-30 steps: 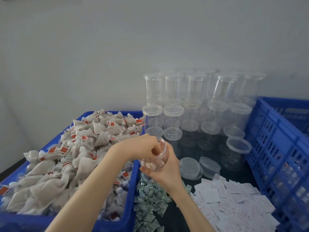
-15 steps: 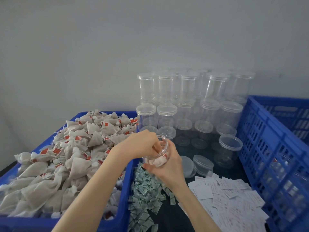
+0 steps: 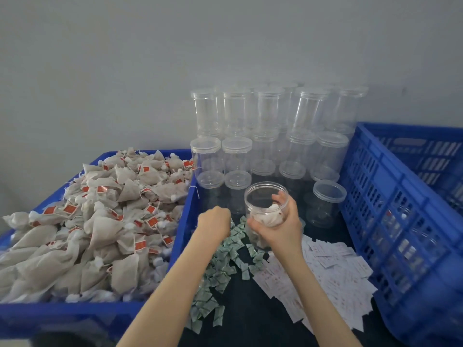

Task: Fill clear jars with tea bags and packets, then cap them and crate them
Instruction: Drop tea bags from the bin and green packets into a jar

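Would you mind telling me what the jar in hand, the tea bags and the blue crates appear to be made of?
The jar looks like clear glossy plastic: the bags inside show through its wall. The tea bags look like a matte beige mesh or paper fibre, creased and soft; which one is unclear. The crate on the right and the crate holding the bags look like moulded, slightly shiny blue plastic.

The jar (image 3: 265,211) is clear, glossy, smooth plastic, like the stacked jars (image 3: 270,136) and their lids (image 3: 329,192). The tea bags (image 3: 100,216) are matt beige mesh cloth with red paper tags. The crates (image 3: 400,209) are blue moulded plastic with a dull sheen. Small green packets (image 3: 220,269) look slightly glossy; the white slips (image 3: 335,269) are matt paper. The tabletop (image 3: 253,319) is dark and matt.
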